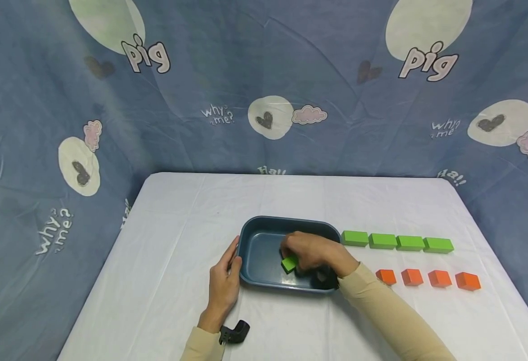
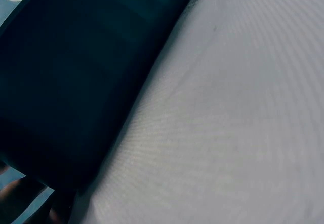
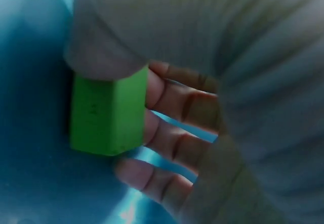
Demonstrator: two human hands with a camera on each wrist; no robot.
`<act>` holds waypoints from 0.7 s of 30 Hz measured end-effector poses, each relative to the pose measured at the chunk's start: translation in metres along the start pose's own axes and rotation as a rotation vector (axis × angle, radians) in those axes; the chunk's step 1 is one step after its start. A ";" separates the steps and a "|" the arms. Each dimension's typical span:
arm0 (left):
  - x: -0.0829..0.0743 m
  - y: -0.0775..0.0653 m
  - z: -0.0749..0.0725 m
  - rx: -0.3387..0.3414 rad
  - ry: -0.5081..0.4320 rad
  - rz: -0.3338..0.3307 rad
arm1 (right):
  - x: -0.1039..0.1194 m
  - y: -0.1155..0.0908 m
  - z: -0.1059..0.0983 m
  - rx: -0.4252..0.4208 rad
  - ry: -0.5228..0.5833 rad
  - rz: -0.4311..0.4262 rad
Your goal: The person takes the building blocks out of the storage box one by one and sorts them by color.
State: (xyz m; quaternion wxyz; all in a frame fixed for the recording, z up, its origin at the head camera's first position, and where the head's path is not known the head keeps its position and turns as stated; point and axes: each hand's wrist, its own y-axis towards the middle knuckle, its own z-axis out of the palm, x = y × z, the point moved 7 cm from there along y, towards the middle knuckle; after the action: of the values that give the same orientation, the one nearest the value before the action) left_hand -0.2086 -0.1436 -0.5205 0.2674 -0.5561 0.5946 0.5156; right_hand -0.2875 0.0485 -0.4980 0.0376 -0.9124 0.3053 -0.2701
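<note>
A dark blue rectangular tray (image 1: 264, 248) lies on the white cloth in the head view. At its left end my left hand (image 1: 223, 286) grips the side, thumb at the rim. The left wrist view has the tray's dark wall (image 2: 101, 72) and, at the bottom left corner, shadowed fingers (image 2: 20, 196). My right hand (image 1: 311, 250) reaches down inside the tray and pinches a green block (image 1: 288, 264). In the right wrist view this block (image 3: 93, 112) sits between thumb and fingertips, close over the tray floor. The right palm hides part of the tray's right end.
Several green blocks (image 1: 383, 241) stand in a row right of the tray. Nearer, several orange blocks (image 1: 440, 278) form a second row, the leftmost beside my right sleeve (image 1: 390, 311). A black device (image 1: 235, 332) is strapped to my left wrist. Patterned blue fabric (image 1: 228, 150) hangs behind the table.
</note>
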 end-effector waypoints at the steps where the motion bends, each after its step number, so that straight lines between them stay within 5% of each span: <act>1: 0.000 0.000 0.000 0.001 -0.001 -0.001 | -0.001 0.000 -0.001 -0.015 0.008 -0.009; 10: -0.001 0.000 0.001 0.010 -0.009 0.005 | -0.002 0.000 -0.013 -0.124 0.138 -0.112; 21: 0.003 0.000 0.001 0.010 -0.035 -0.016 | -0.008 -0.003 -0.023 -0.220 0.301 -0.130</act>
State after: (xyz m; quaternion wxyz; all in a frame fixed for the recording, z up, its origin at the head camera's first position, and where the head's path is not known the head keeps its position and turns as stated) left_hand -0.2092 -0.1436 -0.5239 0.2846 -0.5502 0.5880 0.5201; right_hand -0.3035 0.0578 -0.4814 -0.1257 -0.8782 0.2755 -0.3702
